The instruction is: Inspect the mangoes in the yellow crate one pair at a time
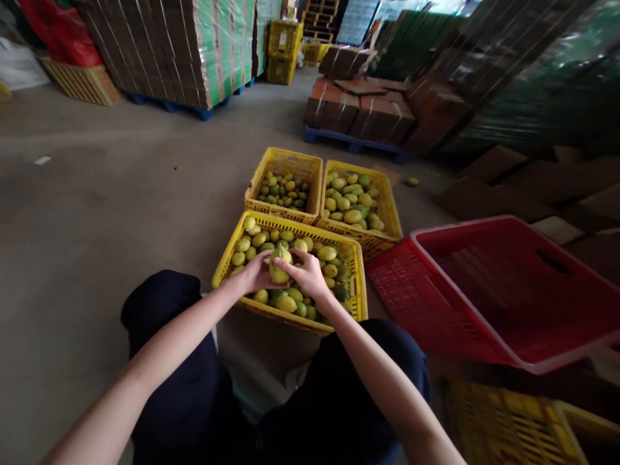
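Both hands are closed around one large yellow-green lemon (279, 265). My left hand (258, 272) cups it from the left and below. On the other side, my right hand (309, 274) grips it with the thumb across its front. They hold it just over the near yellow crate (359, 284), which is filled with a layer of yellow and green lemons (285, 303). Some of those lemons are hidden behind my hands and forearms.
Behind stand a yellow crate (249, 190) of smaller lemons and another crate (394, 216) of larger ones. A red crate (436, 310) is at the right. One loose lemon (411, 182) lies on the floor. Bundled cardboard (358, 116) sits on a blue pallet (334, 137) farther back.
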